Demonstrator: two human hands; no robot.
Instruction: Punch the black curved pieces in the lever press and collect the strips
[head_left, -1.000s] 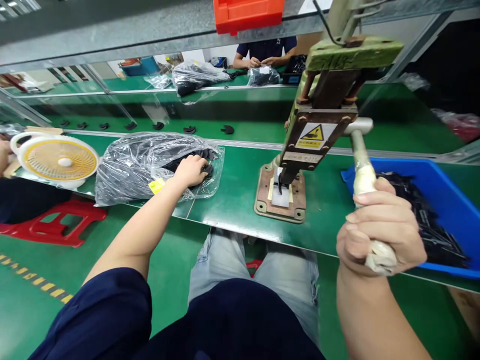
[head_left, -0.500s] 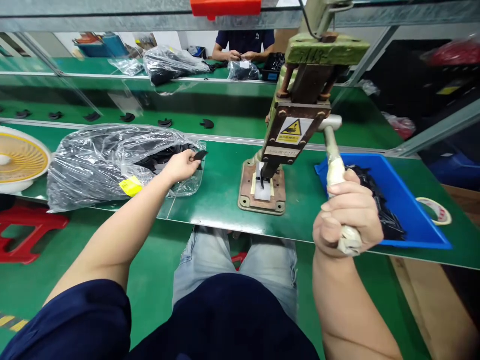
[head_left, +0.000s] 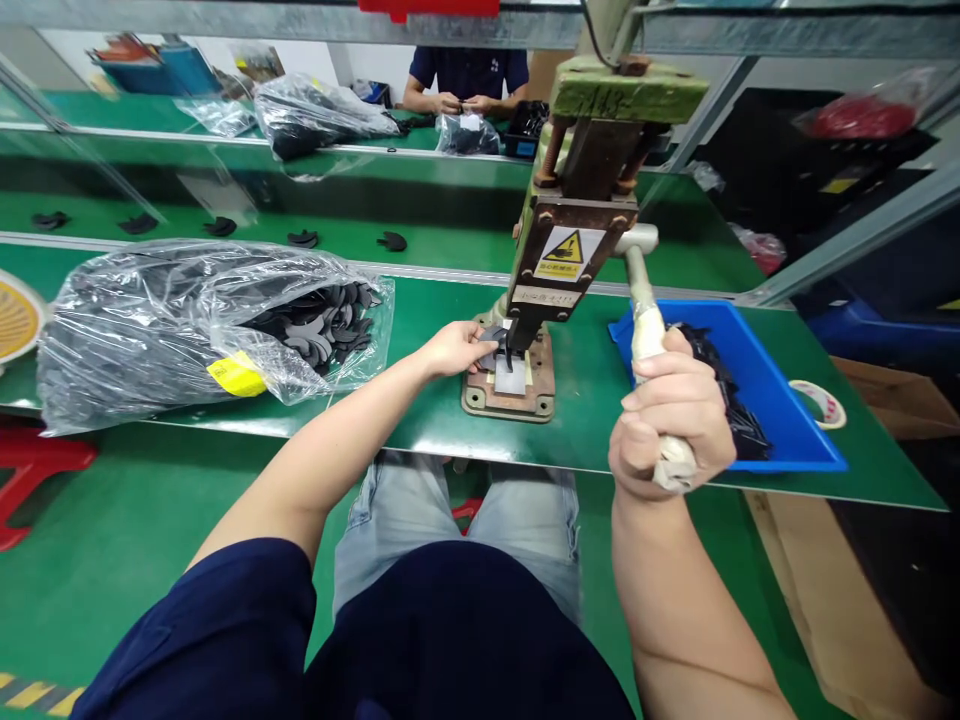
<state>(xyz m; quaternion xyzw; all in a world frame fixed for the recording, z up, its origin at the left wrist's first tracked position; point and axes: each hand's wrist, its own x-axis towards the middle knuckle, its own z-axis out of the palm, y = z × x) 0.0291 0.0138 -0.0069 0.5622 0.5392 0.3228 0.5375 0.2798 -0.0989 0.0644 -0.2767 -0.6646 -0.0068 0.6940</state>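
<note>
Dark curved piece (head_left: 493, 333), thin, flat and matt grey-black, is at the base (head_left: 529, 402) of the lever press (head_left: 570, 200), close to the press's narrow lower end. Part of it is hidden behind fingers, so its full outline cannot be made out. The left hand (head_left: 456, 350) pinches it between thumb and fingers, just beside the pale metal plate (head_left: 510, 380) on the rust-brown base. The right hand (head_left: 667, 420) is wrapped firmly around the taped lever handle (head_left: 646, 328), in front of the blue bin (head_left: 802, 405).

Half a second ago the left hand held a dark piece at the mouth of the clear plastic bag (head_left: 142, 320); now that hand has crossed to the press. With the arm gone from the opening, a heap of similar curved pieces (head_left: 322, 330) shows plainly there. The right hand keeps the same grip on the handle. The view has turned a little rightward, so less of the fan (head_left: 16, 322) shows and more of the tape roll (head_left: 831, 410).
</note>
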